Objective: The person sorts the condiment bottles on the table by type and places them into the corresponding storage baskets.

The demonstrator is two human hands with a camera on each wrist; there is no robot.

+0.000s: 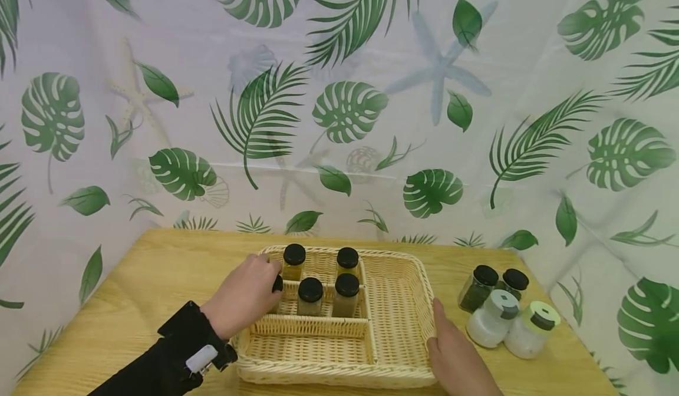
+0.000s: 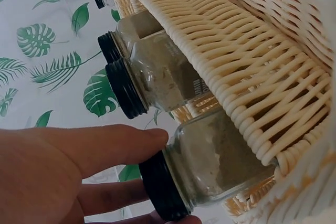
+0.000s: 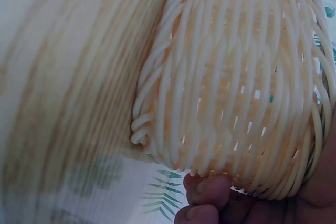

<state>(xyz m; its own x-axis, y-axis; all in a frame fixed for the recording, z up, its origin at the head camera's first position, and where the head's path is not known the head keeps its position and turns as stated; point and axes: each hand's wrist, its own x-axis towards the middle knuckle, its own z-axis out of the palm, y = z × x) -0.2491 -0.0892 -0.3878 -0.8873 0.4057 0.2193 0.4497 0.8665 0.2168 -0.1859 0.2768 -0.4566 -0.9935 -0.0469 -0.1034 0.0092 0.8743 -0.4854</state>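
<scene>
A pale wicker basket (image 1: 400, 307) with divided compartments stands on the table. My left hand (image 1: 246, 290) reaches over its left side and pinches the black lid of a glass spice jar (image 2: 215, 161) between thumb and fingers; the jar's lower part sits behind a woven divider. Several more black-lidded spice jars (image 1: 310, 294) stand upright beside it in the back compartments. At the basket's right side, my right hand (image 1: 458, 349) grips the woven wall (image 3: 231, 87), its fingertips (image 3: 207, 190) showing beneath the edge in the right wrist view.
Right of the basket, two dark-filled jars with black lids (image 1: 485, 275) stand behind two white-filled shakers (image 1: 493, 319), one with a pale yellow lid. A leaf-print cloth (image 1: 350, 148) hangs behind the wooden table (image 1: 138, 290).
</scene>
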